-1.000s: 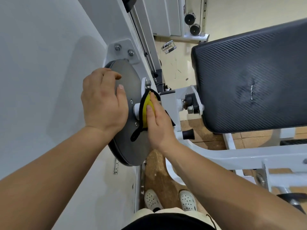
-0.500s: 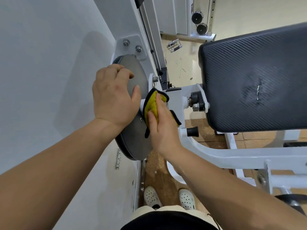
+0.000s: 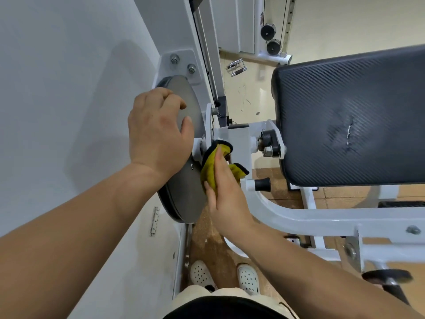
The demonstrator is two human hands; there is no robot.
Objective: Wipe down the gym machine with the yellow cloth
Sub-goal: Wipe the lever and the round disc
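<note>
Two hands busy.
Your left hand (image 3: 158,132) grips the rim of the round grey metal disc (image 3: 186,199); your flat right hand (image 3: 226,199) presses the yellow cloth (image 3: 210,173) at its hub.

Matt grey metal disc (image 3: 184,196), fuzzy yellow cloth (image 3: 210,171), textured black vinyl pad (image 3: 356,116).

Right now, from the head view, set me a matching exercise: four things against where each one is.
Things:
1 yellow cloth
2 left hand
3 black pad
4 white shoes

Places:
A bottom of view, on the floor
B pressed under the right hand
C gripping the grey disc's rim
D right of the view

Pairs: 1-B, 2-C, 3-D, 4-A
</note>
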